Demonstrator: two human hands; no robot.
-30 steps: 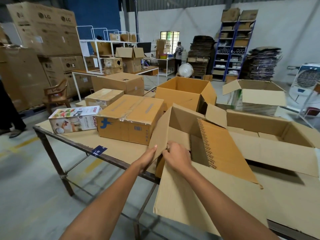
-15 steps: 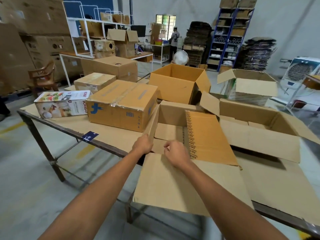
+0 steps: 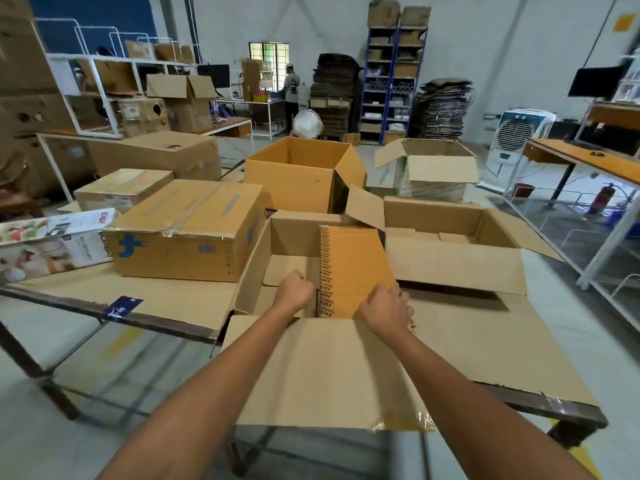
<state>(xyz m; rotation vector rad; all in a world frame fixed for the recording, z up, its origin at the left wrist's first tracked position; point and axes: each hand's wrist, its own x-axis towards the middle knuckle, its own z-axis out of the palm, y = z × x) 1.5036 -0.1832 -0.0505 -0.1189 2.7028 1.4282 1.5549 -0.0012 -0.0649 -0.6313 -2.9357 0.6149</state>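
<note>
An open brown carton (image 3: pixel 252 271) stands at the near edge of the table (image 3: pixel 166 296), its front flap (image 3: pixel 329 372) hanging toward me over the edge. An orange flap (image 3: pixel 353 265) with printed lettering along its left edge slopes down into the carton from the right. My left hand (image 3: pixel 296 291) reaches inside the carton with its fingers curled, beside the flap's printed edge; what it holds is hidden. My right hand (image 3: pixel 384 310) grips the near right corner of the orange flap.
A taped carton with a blue mark (image 3: pixel 187 230) sits left of the open one, with a white printed product box (image 3: pixel 52 244) further left. An open orange carton (image 3: pixel 301 171) stands behind, and a wide open carton (image 3: pixel 453 251) to the right. A person (image 3: pixel 291 91) stands far back.
My view has shifted closer and to the right over the carton. The left hand went from the carton's left flap down into the carton. The right hand slid right to the orange flap's corner.
</note>
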